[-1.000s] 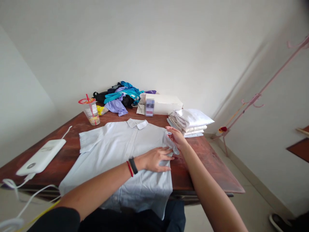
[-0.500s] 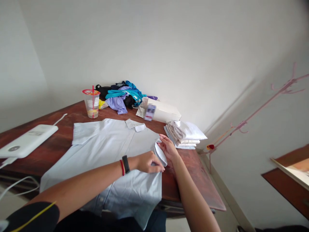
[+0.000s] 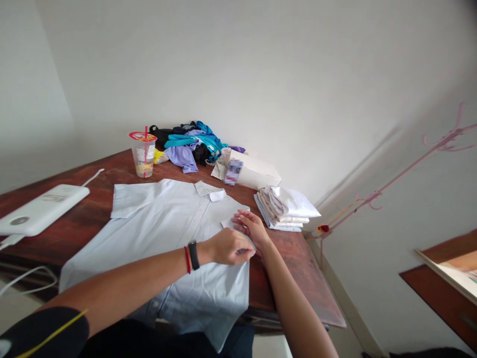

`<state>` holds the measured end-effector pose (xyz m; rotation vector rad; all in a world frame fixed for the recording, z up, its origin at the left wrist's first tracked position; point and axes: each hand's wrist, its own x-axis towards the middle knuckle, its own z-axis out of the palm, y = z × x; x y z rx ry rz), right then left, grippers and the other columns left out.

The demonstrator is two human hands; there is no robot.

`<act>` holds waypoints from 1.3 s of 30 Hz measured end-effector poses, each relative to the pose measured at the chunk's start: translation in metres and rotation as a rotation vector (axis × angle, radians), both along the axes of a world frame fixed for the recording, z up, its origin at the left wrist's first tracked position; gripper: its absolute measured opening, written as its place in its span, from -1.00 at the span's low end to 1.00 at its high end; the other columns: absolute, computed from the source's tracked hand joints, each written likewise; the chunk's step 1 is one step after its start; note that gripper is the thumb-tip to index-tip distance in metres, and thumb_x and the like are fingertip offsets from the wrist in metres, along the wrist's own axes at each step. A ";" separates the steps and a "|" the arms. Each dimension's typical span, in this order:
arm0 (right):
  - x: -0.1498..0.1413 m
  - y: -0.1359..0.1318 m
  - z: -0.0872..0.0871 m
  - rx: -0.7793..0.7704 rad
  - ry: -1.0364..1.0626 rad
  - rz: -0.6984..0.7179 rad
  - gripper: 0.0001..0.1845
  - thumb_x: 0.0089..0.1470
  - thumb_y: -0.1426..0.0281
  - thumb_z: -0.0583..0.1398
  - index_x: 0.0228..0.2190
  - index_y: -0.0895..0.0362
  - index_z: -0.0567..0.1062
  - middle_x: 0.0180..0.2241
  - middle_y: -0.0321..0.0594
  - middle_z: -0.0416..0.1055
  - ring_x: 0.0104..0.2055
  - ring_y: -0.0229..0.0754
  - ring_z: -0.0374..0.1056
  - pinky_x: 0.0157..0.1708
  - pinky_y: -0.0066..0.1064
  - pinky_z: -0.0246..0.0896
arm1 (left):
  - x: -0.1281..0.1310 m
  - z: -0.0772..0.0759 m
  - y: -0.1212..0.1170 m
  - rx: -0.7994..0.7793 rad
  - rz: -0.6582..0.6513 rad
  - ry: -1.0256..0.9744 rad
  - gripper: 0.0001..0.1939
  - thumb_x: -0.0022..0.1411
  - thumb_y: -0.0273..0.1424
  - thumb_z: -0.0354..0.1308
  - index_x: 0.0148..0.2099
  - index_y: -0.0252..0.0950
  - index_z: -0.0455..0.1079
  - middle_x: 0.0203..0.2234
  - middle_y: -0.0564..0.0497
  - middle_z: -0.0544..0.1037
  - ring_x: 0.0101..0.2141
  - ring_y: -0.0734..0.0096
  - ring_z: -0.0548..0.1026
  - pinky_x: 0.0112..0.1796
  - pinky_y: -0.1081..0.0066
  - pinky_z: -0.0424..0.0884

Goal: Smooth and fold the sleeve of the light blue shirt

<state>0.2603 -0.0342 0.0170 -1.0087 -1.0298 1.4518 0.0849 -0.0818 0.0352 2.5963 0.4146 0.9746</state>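
Observation:
A pale short-sleeved shirt (image 3: 179, 219) lies spread on the wooden table, collar toward the wall and lower hem hanging over the near edge. My left hand (image 3: 231, 246), with a black band and red string at the wrist, reaches across it and pinches the shirt's right side near the sleeve. Beside it, my right hand (image 3: 251, 228) rests with fingers extended on that sleeve, which is folded inward over the shirt body. Part of the sleeve is hidden under both hands.
Folded clothes (image 3: 283, 209) are stacked right of the shirt, near a white box (image 3: 257, 169). A plastic cup (image 3: 144, 156) stands before a clothes pile (image 3: 197, 141). At left lies a white power bank (image 3: 44, 209) with cables. A pink coat rack (image 3: 380, 191) leans at right.
My right hand has moved slightly left and its fingers have straightened, laying the sleeve flat inward over the shirt. My left hand stays at the shirt's side.

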 end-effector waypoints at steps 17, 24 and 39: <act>0.013 0.013 -0.013 0.325 -0.633 -0.306 -0.72 0.01 0.24 0.29 -0.22 0.07 0.61 -0.08 -0.10 0.54 0.08 0.05 0.40 0.22 -0.07 0.22 | -0.009 -0.019 0.010 -0.083 -0.017 0.304 -0.39 0.31 -0.09 0.30 0.37 0.06 0.37 0.41 -0.09 0.26 0.39 -0.29 0.14 0.33 -0.17 0.05; 0.015 0.015 -0.024 0.364 -0.911 -0.103 -0.59 0.03 0.37 0.30 -0.03 0.09 0.62 0.28 -0.01 0.34 0.35 0.10 0.23 0.40 -0.05 -0.05 | -0.011 -0.003 0.007 -0.033 -0.039 0.304 -0.38 0.21 0.01 0.37 0.27 0.02 0.48 0.18 -0.12 0.48 0.20 -0.18 0.39 0.29 -0.11 0.16; 0.020 0.023 -0.020 0.528 -1.082 -0.061 -0.58 0.10 0.40 0.34 0.03 0.07 0.61 0.17 -0.03 0.50 0.28 0.09 0.33 0.35 -0.04 0.06 | -0.015 0.015 -0.079 -0.133 0.055 0.661 -0.04 0.23 0.18 0.23 0.47 -0.31 0.23 0.43 -0.40 0.11 0.41 -0.34 0.07 0.29 -0.18 0.14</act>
